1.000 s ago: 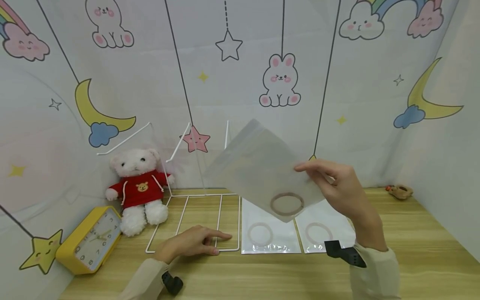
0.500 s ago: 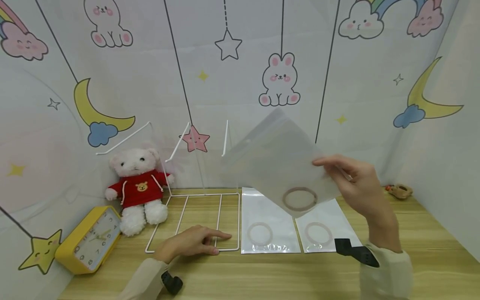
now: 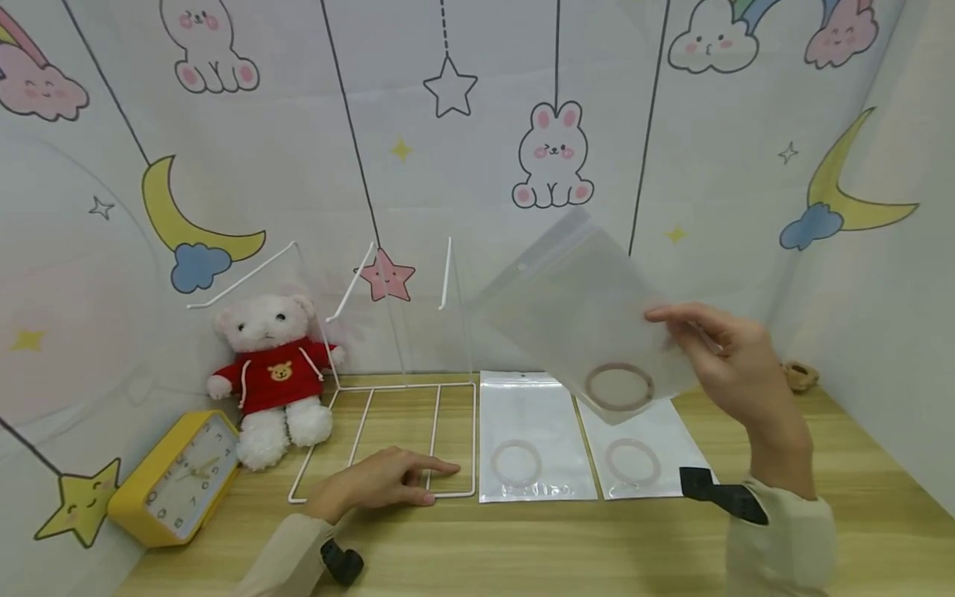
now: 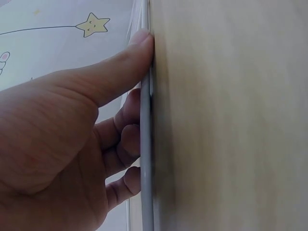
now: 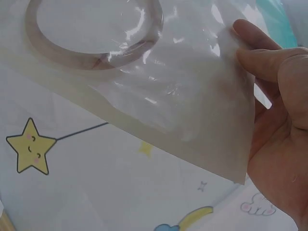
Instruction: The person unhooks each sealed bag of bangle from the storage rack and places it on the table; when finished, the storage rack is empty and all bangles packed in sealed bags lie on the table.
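Note:
Raised over the table, a clear zip-lock bag [image 3: 559, 307] hangs tilted, a brownish bangle [image 3: 590, 386] in its lower corner. My right hand [image 3: 734, 361] pinches the bag's right edge between thumb and fingers; the right wrist view shows the bangle [image 5: 91, 61] through the plastic. My left hand [image 3: 380, 479] rests low on a white wire rack [image 3: 406, 387], index finger stretched out to the right. In the left wrist view the thumb of my left hand [image 4: 72, 125] lies against the rack's bar [image 4: 147, 144], the other fingers bent behind it.
Two flat bags, a left bag [image 3: 533, 414] and a right bag [image 3: 675, 439], lie beside the rack, each with a pale pink ring inside. A teddy bear [image 3: 279, 373] and a yellow clock [image 3: 142, 489] stand left. A small brown object [image 3: 801, 377] sits far right.
My right hand has moved to the right with the bag and bangle, uncovering more of the flat bags. The left hand stays in place on the rack.

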`<control>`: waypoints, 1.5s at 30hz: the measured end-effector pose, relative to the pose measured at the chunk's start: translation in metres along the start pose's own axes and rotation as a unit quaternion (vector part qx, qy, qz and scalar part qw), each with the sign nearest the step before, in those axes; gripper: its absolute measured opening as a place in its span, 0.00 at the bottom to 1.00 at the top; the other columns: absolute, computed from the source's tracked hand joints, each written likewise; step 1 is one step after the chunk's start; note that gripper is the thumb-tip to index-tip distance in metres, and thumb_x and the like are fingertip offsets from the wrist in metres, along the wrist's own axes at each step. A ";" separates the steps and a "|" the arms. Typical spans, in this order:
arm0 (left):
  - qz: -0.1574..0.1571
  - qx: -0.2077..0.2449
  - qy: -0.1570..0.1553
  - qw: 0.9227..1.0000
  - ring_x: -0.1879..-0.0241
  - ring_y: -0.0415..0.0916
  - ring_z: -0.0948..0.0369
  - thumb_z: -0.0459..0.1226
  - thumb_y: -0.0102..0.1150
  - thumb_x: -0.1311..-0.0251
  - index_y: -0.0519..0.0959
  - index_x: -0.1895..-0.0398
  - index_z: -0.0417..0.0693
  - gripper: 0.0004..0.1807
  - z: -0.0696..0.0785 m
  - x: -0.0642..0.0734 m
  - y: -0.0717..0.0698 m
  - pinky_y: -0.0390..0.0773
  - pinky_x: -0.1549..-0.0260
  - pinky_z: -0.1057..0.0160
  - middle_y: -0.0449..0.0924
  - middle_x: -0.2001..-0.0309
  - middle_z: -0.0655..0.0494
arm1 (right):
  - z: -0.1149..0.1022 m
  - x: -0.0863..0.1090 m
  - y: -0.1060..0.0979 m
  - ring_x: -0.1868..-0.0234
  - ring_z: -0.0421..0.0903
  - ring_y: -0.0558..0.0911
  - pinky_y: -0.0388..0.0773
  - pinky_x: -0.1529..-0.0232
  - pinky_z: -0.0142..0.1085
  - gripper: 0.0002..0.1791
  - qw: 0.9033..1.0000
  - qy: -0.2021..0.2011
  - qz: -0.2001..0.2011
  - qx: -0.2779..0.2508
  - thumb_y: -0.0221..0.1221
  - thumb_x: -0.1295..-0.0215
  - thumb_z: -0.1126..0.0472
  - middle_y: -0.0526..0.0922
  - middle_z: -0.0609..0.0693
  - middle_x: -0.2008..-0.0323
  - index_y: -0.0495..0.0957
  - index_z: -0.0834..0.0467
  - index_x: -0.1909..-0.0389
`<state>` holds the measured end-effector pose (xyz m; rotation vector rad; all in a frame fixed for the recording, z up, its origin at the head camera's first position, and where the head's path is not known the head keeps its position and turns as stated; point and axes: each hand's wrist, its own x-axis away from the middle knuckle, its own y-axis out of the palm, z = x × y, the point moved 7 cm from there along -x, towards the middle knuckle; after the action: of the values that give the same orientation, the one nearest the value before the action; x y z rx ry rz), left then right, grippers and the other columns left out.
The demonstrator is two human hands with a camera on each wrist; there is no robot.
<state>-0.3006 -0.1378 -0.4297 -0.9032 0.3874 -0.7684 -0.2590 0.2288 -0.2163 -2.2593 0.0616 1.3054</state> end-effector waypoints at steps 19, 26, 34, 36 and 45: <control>-0.004 0.012 0.012 1.000 0.79 0.63 0.73 0.44 0.66 0.37 0.79 0.36 0.51 0.25 -0.001 0.001 0.000 0.65 0.76 0.71 0.67 0.80 0.68 | 0.031 0.024 -0.041 0.65 0.37 0.76 0.68 0.67 0.23 0.18 0.996 0.082 -0.010 0.012 0.56 0.34 0.79 0.87 0.50 0.51 0.85 0.63 0.50; 0.001 0.011 0.012 1.000 0.78 0.64 0.73 0.43 0.66 0.37 0.79 0.37 0.50 0.25 0.001 0.002 -0.003 0.66 0.76 0.70 0.68 0.80 0.68 | 0.042 0.031 -0.053 0.71 0.38 0.70 0.62 0.75 0.28 0.15 0.992 0.124 -0.001 0.035 0.57 0.31 0.75 0.86 0.36 0.54 0.85 0.62 0.49; 0.001 0.012 0.018 1.000 0.79 0.63 0.73 0.44 0.66 0.37 0.79 0.36 0.49 0.26 0.001 0.001 -0.002 0.66 0.76 0.70 0.68 0.80 0.68 | 0.056 0.039 -0.062 0.60 0.30 0.76 0.67 0.62 0.19 0.14 0.985 0.155 -0.005 0.073 0.57 0.31 0.72 0.84 0.28 0.55 0.86 0.61 0.50; 0.000 0.013 0.021 1.000 0.79 0.63 0.73 0.44 0.66 0.36 0.79 0.36 0.49 0.26 0.001 0.000 -0.002 0.66 0.76 0.70 0.68 0.80 0.68 | 0.061 0.042 -0.064 0.59 0.28 0.76 0.67 0.61 0.18 0.14 0.983 0.164 -0.006 0.087 0.58 0.31 0.72 0.83 0.26 0.55 0.86 0.60 0.50; -0.001 0.015 0.025 1.000 0.79 0.63 0.74 0.44 0.66 0.36 0.78 0.36 0.49 0.26 -0.002 -0.001 -0.001 0.65 0.77 0.71 0.68 0.80 0.69 | 0.074 0.049 -0.072 0.55 0.20 0.74 0.65 0.56 0.14 0.12 0.976 0.175 -0.018 0.129 0.58 0.30 0.70 0.80 0.21 0.57 0.87 0.60 0.52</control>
<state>-0.3027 -0.1385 -0.4294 -0.8575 0.4185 -0.7989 -0.2706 0.3358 -0.2553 -2.2231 0.2970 0.8149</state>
